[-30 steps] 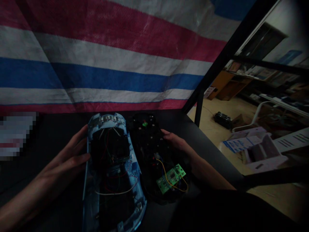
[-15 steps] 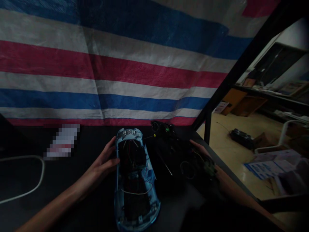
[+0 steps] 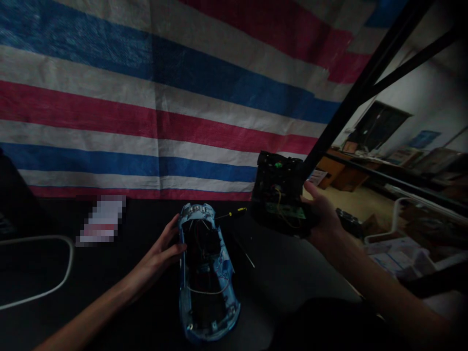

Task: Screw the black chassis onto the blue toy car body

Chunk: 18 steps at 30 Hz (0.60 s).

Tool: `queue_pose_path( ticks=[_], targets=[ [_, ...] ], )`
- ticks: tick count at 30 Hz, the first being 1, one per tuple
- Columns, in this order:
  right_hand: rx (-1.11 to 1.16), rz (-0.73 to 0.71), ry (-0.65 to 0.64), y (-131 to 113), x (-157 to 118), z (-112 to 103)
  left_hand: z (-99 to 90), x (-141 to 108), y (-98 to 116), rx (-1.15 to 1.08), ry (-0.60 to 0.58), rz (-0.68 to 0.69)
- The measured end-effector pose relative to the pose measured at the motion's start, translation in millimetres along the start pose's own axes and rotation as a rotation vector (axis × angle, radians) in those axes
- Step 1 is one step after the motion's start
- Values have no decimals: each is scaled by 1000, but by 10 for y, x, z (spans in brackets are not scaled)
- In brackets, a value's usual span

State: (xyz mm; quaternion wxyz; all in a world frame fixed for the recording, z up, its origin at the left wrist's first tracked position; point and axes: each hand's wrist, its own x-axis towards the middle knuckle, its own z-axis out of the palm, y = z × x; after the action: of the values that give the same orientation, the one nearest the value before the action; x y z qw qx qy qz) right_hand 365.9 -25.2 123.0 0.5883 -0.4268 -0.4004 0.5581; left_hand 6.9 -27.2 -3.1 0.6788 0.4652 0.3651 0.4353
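Your blue car shell (image 3: 225, 261) lies hollow side up on the black table (image 3: 263, 278), with dark parts and a white wire (image 3: 210, 292) showing inside it. To the right of the shell, and beyond its middle, is the dark chassis (image 3: 266, 190), fully apart from it. So the separating of the two looks done; the green circuit board (image 3: 292, 211) is on the chassis, and the wiring is in the shell. How much is left to do on either half can't be judged from here.

Well left of the shell you have a white cable (image 3: 70, 256), then a blurred-out item (image 3: 102, 219). Just at the shell's left side is your left hand (image 3: 163, 251), thumb and fingers parted and touching its flank; I can't tell whether they pinch it or only steady it. Close by the shell's far right corner lies a yellow-and-black screwdriver (image 3: 237, 213), and nearer along its right side a thin metal rod (image 3: 250, 260). Farther right of the shell, your right hand (image 3: 323, 209) grips the chassis by its right edge, tilted with the board facing you and seemingly clear of the table; most of your fingertips are hidden behind it.
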Motion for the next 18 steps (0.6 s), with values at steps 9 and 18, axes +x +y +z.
queue_pose_path(
  ticks=[9,18],
  targets=[
    [64,158,-8,349,-228,560,-2,17,-24,-45,-8,8],
    [135,436,-370,655,-349,701,0,22,-18,-72,-17,34]
  ],
)
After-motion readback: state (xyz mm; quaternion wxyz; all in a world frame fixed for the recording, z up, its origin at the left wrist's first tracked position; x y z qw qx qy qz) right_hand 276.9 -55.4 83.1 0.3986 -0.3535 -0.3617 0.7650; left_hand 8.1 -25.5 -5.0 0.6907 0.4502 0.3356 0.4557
